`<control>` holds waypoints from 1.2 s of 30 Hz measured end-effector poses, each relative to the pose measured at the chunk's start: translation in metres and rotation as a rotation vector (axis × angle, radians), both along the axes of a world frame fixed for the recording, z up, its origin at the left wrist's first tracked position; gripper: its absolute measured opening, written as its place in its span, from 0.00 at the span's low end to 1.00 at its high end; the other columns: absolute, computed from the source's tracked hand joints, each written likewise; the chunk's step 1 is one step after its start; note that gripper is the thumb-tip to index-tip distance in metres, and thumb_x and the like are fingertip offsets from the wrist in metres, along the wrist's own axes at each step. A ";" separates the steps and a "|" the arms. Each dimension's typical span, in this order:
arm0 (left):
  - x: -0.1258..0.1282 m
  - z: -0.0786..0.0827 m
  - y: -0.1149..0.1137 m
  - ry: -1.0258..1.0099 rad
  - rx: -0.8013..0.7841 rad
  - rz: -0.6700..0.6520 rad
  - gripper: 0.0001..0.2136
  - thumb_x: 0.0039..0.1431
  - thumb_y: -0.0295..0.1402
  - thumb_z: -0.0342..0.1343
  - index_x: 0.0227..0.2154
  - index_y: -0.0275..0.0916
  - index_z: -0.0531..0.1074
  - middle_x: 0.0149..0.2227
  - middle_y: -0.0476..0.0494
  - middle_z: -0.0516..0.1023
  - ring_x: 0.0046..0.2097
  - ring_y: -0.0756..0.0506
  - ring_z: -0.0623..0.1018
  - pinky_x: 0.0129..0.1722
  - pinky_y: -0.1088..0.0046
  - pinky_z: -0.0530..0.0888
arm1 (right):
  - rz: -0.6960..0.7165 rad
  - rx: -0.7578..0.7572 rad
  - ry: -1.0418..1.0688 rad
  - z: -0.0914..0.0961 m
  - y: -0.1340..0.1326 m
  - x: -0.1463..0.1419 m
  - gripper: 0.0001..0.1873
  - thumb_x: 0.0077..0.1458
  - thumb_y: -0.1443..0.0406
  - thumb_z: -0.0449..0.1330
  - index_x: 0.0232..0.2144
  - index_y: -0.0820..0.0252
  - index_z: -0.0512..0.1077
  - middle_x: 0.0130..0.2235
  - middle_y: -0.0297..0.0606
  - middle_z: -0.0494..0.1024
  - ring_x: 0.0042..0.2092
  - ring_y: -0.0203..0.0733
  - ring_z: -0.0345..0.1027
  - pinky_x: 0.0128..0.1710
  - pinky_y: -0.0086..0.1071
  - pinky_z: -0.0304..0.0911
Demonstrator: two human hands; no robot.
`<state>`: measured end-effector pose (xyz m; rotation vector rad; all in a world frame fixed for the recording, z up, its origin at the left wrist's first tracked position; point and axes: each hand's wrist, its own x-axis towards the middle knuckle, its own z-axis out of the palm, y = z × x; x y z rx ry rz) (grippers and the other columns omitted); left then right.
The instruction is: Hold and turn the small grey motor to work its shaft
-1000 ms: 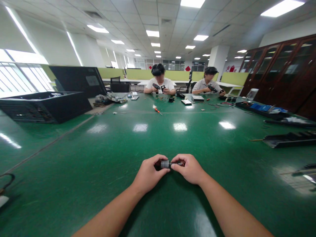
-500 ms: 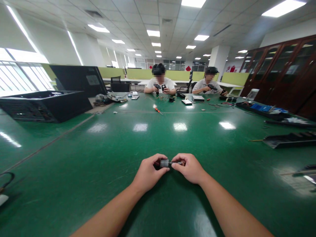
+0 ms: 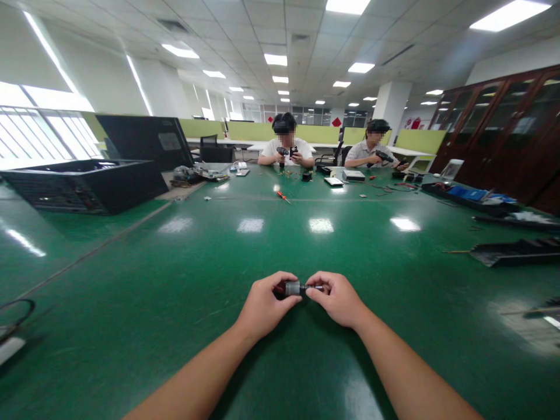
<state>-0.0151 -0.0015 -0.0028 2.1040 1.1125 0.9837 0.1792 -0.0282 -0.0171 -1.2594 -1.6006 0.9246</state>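
Observation:
My left hand (image 3: 265, 306) is closed around the dark red handle end of a small screwdriver (image 3: 294, 288), whose grey metal collar shows between my two hands. My right hand (image 3: 338, 298) pinches the thin dark shaft or bit sticking out of that collar. Both hands hover just above the green table (image 3: 175, 280), close to my body. The tip of the tool is hidden by my right fingers.
Two people sit at the far side, each holding a power screwdriver. An orange-handled screwdriver (image 3: 282, 196) lies mid-table. A black computer case (image 3: 87, 186) and monitor stand at left. Black trays and parts (image 3: 511, 251) lie at right; a cable (image 3: 13, 318) lies at the near left.
My hands stay together on the screwdriver, almost unmoved. The view has tilted slightly.

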 end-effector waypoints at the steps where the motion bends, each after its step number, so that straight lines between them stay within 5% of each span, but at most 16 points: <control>1: 0.000 0.000 0.000 -0.009 -0.004 0.004 0.12 0.48 0.29 0.64 0.38 0.42 0.76 0.36 0.51 0.80 0.36 0.47 0.78 0.38 0.73 0.72 | -0.002 -0.001 -0.005 0.000 0.000 0.000 0.07 0.51 0.66 0.61 0.34 0.63 0.75 0.25 0.31 0.71 0.24 0.32 0.58 0.24 0.25 0.53; 24: -0.003 -0.002 0.004 -0.034 -0.004 0.032 0.14 0.48 0.30 0.65 0.40 0.42 0.76 0.38 0.48 0.80 0.38 0.45 0.77 0.39 0.71 0.72 | -0.045 0.000 -0.039 -0.006 0.002 0.000 0.09 0.52 0.64 0.60 0.36 0.61 0.75 0.21 0.27 0.63 0.22 0.32 0.53 0.22 0.26 0.49; 36: -0.003 -0.001 0.004 -0.060 -0.019 0.045 0.13 0.48 0.32 0.65 0.39 0.41 0.76 0.37 0.48 0.80 0.36 0.46 0.78 0.37 0.71 0.73 | -0.042 -0.014 0.033 -0.006 0.002 0.000 0.09 0.53 0.64 0.59 0.36 0.62 0.74 0.24 0.30 0.69 0.23 0.32 0.55 0.23 0.26 0.52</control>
